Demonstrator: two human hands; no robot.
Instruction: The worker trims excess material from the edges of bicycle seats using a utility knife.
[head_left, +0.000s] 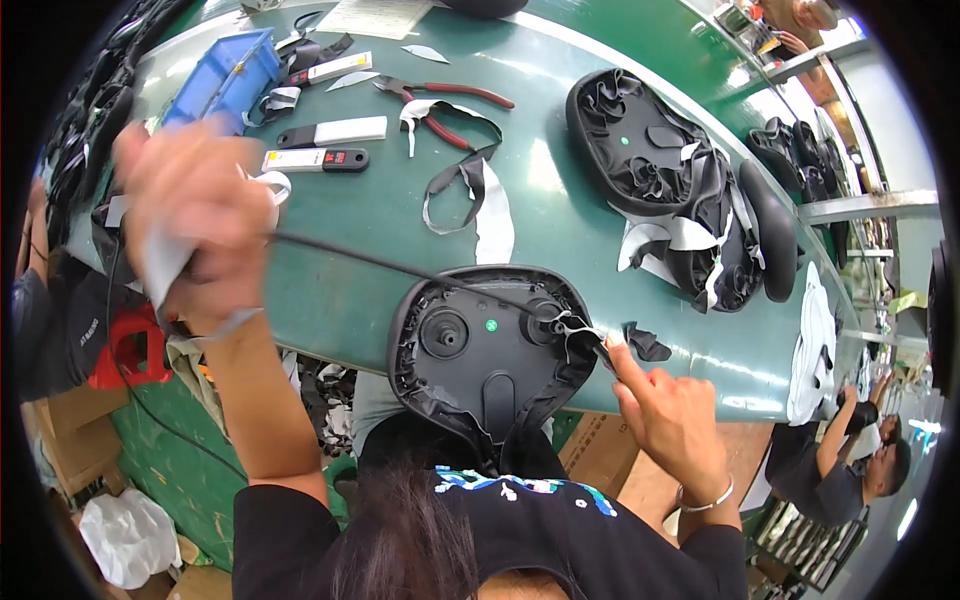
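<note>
Had rounded, crinkle-rimmed seat (465, 370) just left of right hand (672, 425), couldn't tell its grip; clamped left hand (205, 215) on taut cord (390, 265).

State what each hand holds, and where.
Left hand: apparently the dark strand, at its visible left end; blur hides the grip. Right hand: at the right edge of the seat; hold unclear.
</note>
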